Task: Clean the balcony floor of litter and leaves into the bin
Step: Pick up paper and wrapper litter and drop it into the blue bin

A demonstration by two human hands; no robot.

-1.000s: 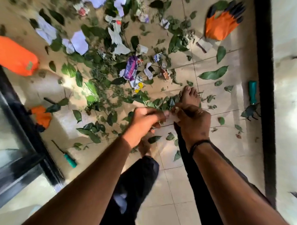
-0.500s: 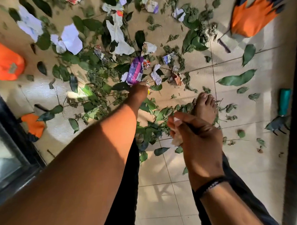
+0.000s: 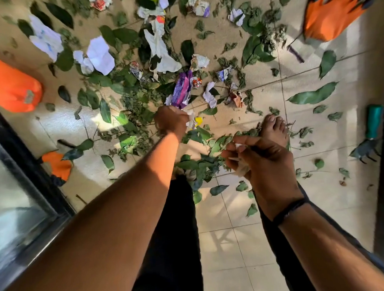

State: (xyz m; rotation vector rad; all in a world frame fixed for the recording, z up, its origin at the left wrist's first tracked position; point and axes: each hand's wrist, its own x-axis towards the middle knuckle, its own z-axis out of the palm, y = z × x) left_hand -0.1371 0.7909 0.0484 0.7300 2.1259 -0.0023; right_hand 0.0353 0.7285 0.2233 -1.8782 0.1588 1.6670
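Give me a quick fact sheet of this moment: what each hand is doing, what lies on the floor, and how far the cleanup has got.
Left hand: reaches down to the floor and grips a scrap of white paper, beside a purple wrapper
Right hand: holds crumpled white paper
Floor litter: green leaves, torn white papers, small wrappers
Other things: orange glove at the upper right, teal-handled tool at the right edge
Bin: cannot tell which object it is
Progress: most litter not yet collected
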